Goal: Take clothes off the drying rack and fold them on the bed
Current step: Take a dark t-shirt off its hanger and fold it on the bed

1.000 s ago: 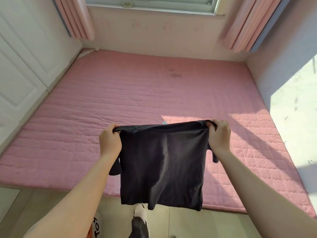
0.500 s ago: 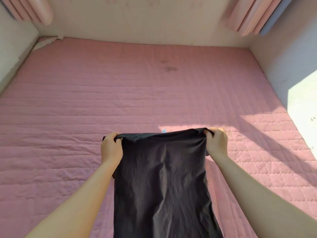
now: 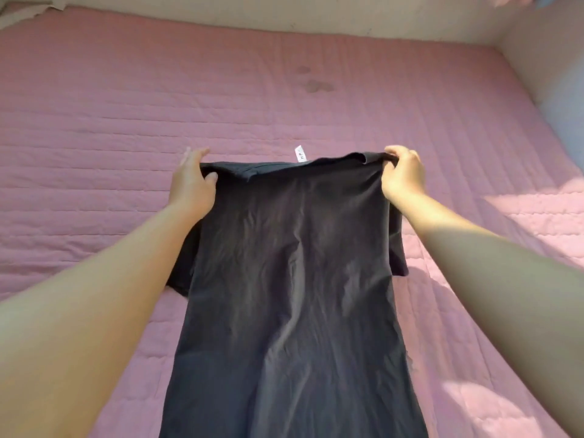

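A black T-shirt (image 3: 294,279) is stretched out over the pink quilted bed (image 3: 126,121), its body running down toward the bottom edge of the view. My left hand (image 3: 192,181) pinches its left shoulder, thumb on top of the fabric. My right hand (image 3: 403,173) grips the right shoulder with curled fingers. A small white label (image 3: 299,152) sticks up at the collar between my hands. The short sleeves hang below my wrists on each side. The drying rack is out of view.
A pale wall (image 3: 316,23) borders the bed at the far side and another wall (image 3: 550,74) at the right. A dark stain (image 3: 316,85) marks the quilt beyond the shirt. Sunlight patches lie on the bed at the right.
I have leaned further over the bed, carrying the shirt forward and lower. The floor and window have left the view, and the collar label now shows.
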`<state>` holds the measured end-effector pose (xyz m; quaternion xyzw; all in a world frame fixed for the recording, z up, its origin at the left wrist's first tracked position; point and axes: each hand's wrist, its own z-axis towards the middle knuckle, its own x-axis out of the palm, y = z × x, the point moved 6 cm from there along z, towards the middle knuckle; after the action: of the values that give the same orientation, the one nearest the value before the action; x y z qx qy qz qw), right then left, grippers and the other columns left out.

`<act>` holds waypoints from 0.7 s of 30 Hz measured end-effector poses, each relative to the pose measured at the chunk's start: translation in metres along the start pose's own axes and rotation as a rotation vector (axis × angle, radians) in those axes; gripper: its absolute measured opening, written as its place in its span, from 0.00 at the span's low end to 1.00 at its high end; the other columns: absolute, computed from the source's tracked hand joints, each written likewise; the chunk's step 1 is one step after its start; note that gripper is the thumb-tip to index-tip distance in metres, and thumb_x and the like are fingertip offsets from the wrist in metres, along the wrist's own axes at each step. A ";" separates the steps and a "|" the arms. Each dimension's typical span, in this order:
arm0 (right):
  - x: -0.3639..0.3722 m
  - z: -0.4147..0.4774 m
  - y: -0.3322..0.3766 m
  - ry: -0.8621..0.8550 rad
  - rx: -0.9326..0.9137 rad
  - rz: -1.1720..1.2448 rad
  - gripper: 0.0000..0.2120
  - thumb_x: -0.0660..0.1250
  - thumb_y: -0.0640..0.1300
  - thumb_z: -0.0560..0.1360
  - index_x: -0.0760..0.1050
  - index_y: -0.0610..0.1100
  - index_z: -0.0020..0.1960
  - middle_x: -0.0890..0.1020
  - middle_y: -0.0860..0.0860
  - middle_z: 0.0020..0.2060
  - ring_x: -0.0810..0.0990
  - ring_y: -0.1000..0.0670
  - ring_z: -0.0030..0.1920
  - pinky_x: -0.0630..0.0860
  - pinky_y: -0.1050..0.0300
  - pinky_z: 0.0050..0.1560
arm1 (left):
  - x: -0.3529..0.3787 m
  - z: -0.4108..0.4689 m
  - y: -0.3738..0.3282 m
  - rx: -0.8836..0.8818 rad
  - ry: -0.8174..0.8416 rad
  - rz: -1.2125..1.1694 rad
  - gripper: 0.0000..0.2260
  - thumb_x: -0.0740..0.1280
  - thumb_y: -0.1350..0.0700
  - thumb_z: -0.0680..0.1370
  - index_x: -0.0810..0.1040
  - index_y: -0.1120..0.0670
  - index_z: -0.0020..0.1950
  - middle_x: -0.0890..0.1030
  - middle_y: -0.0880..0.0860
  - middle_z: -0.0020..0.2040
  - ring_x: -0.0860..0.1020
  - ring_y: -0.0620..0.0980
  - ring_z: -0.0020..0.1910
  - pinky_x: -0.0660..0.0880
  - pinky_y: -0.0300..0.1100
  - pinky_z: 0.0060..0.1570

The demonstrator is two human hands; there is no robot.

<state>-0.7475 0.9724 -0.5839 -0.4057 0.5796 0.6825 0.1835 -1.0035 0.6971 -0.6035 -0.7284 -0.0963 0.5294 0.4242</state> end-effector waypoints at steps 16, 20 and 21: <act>0.081 -0.315 -0.220 0.853 -0.100 -0.375 0.34 0.64 0.57 0.77 0.55 0.51 0.78 0.50 0.54 0.78 0.48 0.52 0.78 0.54 0.52 0.75 | 0.120 -0.311 0.188 0.159 0.695 0.544 0.37 0.69 0.43 0.75 0.54 0.44 0.78 0.45 0.47 0.79 0.46 0.49 0.79 0.47 0.48 0.76; 0.071 -0.381 -0.243 0.889 -0.224 -0.478 0.43 0.66 0.64 0.73 0.43 0.57 0.78 0.39 0.55 0.77 0.39 0.50 0.78 0.48 0.51 0.76 | 0.112 -0.375 0.218 0.191 0.707 0.558 0.46 0.71 0.37 0.70 0.45 0.40 0.78 0.38 0.45 0.79 0.38 0.47 0.78 0.39 0.46 0.75; 0.070 -0.393 -0.246 0.894 -0.241 -0.496 0.44 0.66 0.63 0.73 0.42 0.58 0.78 0.37 0.56 0.77 0.37 0.51 0.77 0.47 0.51 0.76 | 0.110 -0.387 0.222 0.201 0.705 0.563 0.46 0.71 0.36 0.69 0.46 0.40 0.78 0.39 0.46 0.79 0.38 0.47 0.78 0.38 0.45 0.75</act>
<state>-0.4779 0.6521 -0.7952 -0.8007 0.4049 0.4406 0.0264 -0.6960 0.4244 -0.8086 -0.8169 0.3071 0.3507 0.3395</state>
